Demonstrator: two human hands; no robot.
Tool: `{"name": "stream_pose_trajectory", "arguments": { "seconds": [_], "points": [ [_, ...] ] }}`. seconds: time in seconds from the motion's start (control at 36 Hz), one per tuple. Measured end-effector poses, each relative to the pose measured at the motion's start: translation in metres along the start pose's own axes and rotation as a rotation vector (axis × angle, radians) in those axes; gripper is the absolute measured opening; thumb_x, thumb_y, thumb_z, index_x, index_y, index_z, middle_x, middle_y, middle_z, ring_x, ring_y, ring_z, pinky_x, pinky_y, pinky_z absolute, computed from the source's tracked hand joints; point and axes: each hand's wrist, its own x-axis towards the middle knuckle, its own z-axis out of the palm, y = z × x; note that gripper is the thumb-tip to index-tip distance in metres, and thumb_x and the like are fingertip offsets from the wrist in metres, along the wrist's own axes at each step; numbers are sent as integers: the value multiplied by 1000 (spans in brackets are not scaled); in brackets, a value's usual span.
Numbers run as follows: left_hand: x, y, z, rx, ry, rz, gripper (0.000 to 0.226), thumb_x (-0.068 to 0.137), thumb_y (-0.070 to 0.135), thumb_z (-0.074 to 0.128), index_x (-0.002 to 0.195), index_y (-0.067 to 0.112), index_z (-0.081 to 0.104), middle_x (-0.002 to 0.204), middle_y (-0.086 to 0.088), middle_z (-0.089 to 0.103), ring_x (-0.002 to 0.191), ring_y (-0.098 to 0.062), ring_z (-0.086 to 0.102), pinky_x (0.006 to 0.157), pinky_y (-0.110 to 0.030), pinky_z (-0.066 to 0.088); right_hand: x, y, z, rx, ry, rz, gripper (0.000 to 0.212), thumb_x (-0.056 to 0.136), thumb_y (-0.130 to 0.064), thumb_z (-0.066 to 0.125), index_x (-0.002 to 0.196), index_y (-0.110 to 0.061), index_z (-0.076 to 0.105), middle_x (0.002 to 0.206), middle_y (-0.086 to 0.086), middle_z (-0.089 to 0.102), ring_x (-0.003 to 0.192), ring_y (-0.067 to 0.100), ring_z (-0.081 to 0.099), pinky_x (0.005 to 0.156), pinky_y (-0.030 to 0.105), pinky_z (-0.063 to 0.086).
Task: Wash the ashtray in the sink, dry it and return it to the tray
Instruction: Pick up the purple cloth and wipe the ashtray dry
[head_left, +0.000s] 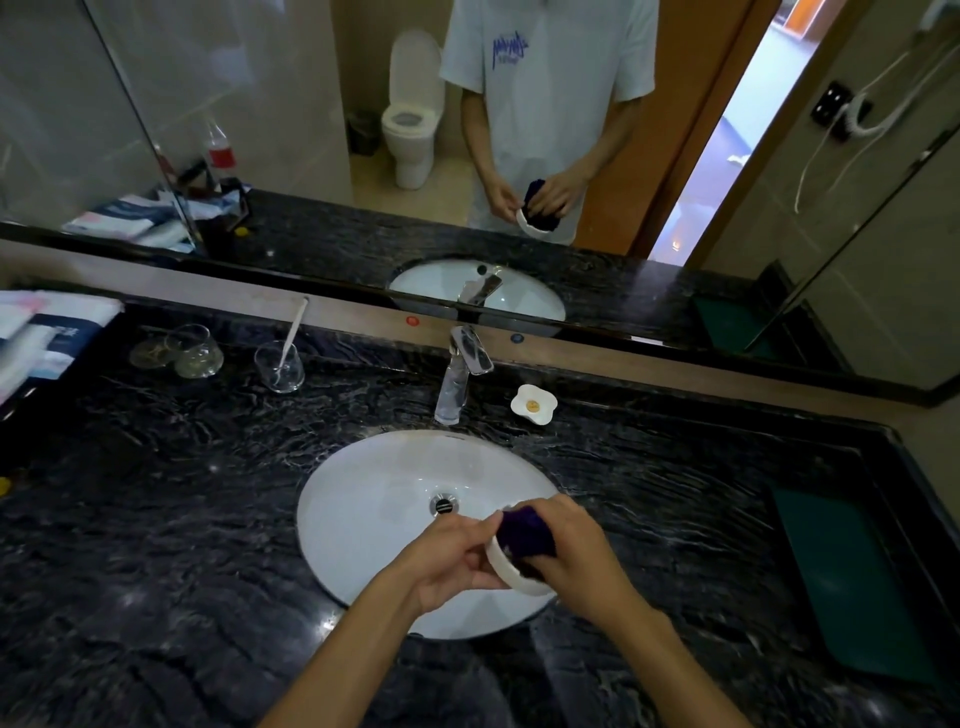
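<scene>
1. Clearly, the ashtray (511, 571) is a small white dish with a smooth rounded rim, held tilted over the near right edge of the sink (363, 519), above the basin and not resting on it.
2. The left hand (452, 561) has its fingers curled around the ashtray's left side, gripping the rim.
3. The right hand (576, 545) is closed on a dark purple cloth (524, 532), pressing it into the ashtray's hollow.
4. Most of the ashtray is hidden: the cloth fills its inside and both hands cover its sides, so only a curved strip of white rim shows. Whether it is wet or dry cannot be told.
5. The green tray (852, 582) lies on the black marble counter (156, 519) well to the right of the sink; its far right edge is blurred by the wide lens.
6. Behind the sink stands a chrome tap (460, 374), with a small white flower-shaped dish (534, 404) just to its right.
7. Farther left on the counter are a glass (279, 366) holding a white stick-like item, two more clear glass pieces (179, 353), and folded packets (41, 332) cut off at the left edge.
8. The mirror (311, 130) above repeats the hands, cloth and ashtray.
</scene>
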Motion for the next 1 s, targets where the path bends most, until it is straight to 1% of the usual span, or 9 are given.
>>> {"name": "stream_pose_trajectory", "arguments": {
  "seconds": [0.14,0.25,0.42,0.53,0.64,0.72,0.81,0.92,1.0],
  "points": [
    [-1,5,-2,16,-28,-1,36,98,23,61,116,-7,69,115,-27,71,106,-36,70,92,-52,57,-2,-2,-16,281,-67,70,27,79,-34,78,105,-31,69,94,-6,70,87,7,67,78,35,56],
    [2,9,-1,90,-11,-14,34,98,21,61,111,-9,69,106,-25,74,97,-32,73,85,-49,59,2,-1,-30,295,-227,115,26,77,-30,82,100,-29,69,93,-8,75,86,5,69,78,28,58],
    [3,17,6,383,-22,19,30,99,24,61,89,0,74,84,-14,76,80,-22,74,79,-43,62,12,-4,-42,-49,-487,41,44,76,-43,79,114,-29,64,106,-6,72,95,11,66,85,30,56],
    [5,23,5,443,21,19,36,98,24,63,97,-11,70,87,-18,75,84,-25,74,78,-42,63,15,-12,-37,-430,-537,-37,42,82,-42,73,117,-20,62,112,9,67,101,29,63,80,34,49],
    [4,23,3,442,32,12,40,97,24,64,101,-15,65,87,-19,75,86,-27,74,79,-45,63,12,-21,-26,-796,-427,-148,30,90,-15,59,120,-12,58,115,12,63,107,33,56,90,40,36],
    [6,24,1,395,65,11,43,96,23,65,107,-18,61,91,-22,74,87,-30,74,82,-49,62,8,-14,-11,-884,-230,-222,40,76,-13,72,115,-10,63,102,9,70,100,31,59,88,43,36],
    [4,26,-3,346,47,10,31,97,21,63,97,-10,66,91,-22,74,89,-32,74,87,-52,60,6,-2,3,-832,-25,-255,40,50,-17,85,85,-15,65,75,1,69,74,25,59,72,38,29],
    [0,27,-8,259,23,0,32,98,21,63,101,-11,67,102,-29,73,99,-39,72,89,-55,59,2,2,13,-664,140,-253,46,59,-23,84,101,-20,66,91,-4,70,79,23,58,72,36,30],
    [-1,25,-10,210,1,-12,38,98,20,62,112,-15,64,114,-33,69,106,-40,71,86,-51,60,3,-1,15,-458,114,-161,51,59,-25,81,107,-25,64,97,-11,69,85,18,57,73,29,28]
  ]
}}
